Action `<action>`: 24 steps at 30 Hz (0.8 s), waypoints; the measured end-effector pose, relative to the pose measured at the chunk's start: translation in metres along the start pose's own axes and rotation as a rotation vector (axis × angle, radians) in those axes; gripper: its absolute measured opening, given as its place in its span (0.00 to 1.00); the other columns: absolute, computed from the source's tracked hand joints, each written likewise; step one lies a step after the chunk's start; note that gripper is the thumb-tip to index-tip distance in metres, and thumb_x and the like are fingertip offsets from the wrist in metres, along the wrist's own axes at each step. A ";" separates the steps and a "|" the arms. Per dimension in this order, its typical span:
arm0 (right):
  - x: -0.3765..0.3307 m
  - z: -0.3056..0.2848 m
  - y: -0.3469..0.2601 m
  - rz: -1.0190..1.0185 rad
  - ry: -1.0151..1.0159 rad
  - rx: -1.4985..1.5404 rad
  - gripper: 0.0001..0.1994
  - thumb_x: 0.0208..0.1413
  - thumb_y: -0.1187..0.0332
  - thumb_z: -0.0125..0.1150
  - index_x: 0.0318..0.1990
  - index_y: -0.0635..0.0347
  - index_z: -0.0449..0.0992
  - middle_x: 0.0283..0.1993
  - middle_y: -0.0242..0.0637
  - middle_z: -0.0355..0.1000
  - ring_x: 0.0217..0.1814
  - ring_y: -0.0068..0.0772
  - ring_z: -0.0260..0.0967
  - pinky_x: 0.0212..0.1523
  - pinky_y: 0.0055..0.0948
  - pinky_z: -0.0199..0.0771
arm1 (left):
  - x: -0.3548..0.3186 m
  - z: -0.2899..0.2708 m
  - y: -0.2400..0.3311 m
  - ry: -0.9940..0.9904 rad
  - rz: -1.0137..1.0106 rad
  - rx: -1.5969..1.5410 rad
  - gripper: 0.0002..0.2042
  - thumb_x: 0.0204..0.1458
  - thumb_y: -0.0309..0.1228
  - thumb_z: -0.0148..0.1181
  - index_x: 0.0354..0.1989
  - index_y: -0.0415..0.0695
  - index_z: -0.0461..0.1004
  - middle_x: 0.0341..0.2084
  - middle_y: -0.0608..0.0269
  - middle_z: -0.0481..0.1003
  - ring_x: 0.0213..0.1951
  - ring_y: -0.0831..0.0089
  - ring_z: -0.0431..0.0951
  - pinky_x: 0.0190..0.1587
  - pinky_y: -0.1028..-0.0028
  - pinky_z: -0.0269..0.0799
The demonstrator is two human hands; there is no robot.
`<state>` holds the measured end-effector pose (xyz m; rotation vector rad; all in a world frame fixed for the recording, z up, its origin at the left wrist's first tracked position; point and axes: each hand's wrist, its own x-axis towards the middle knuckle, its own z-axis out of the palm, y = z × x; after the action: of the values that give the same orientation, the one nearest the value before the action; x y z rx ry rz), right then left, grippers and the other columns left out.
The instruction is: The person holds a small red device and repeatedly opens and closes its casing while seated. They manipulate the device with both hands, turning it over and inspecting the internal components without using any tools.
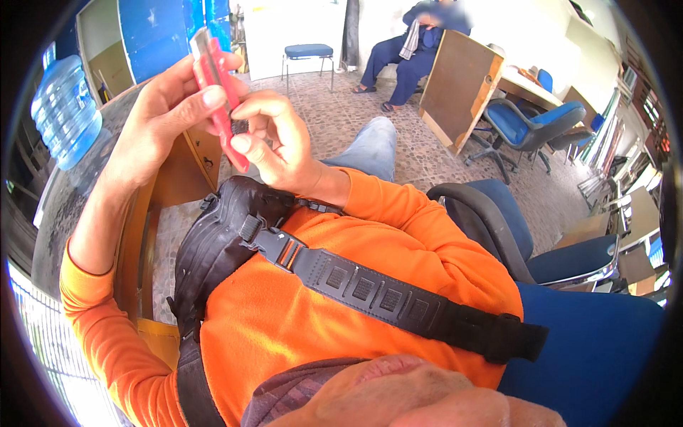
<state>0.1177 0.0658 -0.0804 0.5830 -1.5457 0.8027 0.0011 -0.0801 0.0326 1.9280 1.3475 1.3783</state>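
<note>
An orange sleeve and a black sling bag fill the foreground. Above them, the left hand is wrapped around a red utility knife, holding it upright. The right hand pinches the knife's small black slider between thumb and forefinger. A blue water jug stands further left, on a dark table.

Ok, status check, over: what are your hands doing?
Left hand grips red utility knife. Right hand pinches its black slider. Nothing in the way.
</note>
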 end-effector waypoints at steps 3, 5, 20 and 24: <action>0.000 -0.009 0.006 -0.035 0.029 -0.052 0.14 0.61 0.68 0.64 0.51 0.63 0.71 0.46 0.39 0.69 0.32 0.19 0.67 0.29 0.21 0.70 | 0.013 -0.002 -0.005 -0.091 0.041 0.030 0.27 0.63 0.41 0.60 0.67 0.39 0.65 0.51 0.60 0.76 0.55 0.71 0.75 0.61 0.67 0.68; -0.001 -0.009 0.005 -0.030 0.022 -0.059 0.14 0.62 0.68 0.64 0.51 0.63 0.71 0.46 0.40 0.69 0.34 0.21 0.69 0.31 0.22 0.72 | 0.015 -0.004 -0.008 -0.133 0.041 0.013 0.27 0.62 0.40 0.61 0.66 0.40 0.66 0.50 0.60 0.76 0.55 0.70 0.74 0.63 0.68 0.66; 0.014 -0.024 -0.017 0.129 -0.189 -0.307 0.11 0.56 0.73 0.67 0.46 0.58 0.76 0.45 0.40 0.70 0.40 0.31 0.74 0.37 0.30 0.77 | 0.010 -0.003 -0.033 0.081 -0.038 -0.100 0.18 0.65 0.31 0.49 0.60 0.37 0.70 0.47 0.59 0.80 0.47 0.72 0.81 0.49 0.70 0.79; 0.020 -0.022 -0.018 0.148 -0.267 -0.338 0.14 0.50 0.75 0.71 0.45 0.55 0.78 0.44 0.37 0.70 0.40 0.29 0.73 0.37 0.31 0.76 | 0.011 -0.005 -0.039 0.131 -0.045 -0.092 0.19 0.60 0.30 0.49 0.59 0.39 0.71 0.46 0.57 0.79 0.46 0.71 0.81 0.45 0.70 0.80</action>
<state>0.1421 0.0730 -0.0576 0.3380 -1.9390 0.5691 -0.0206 -0.0537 0.0102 1.7643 1.3536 1.5398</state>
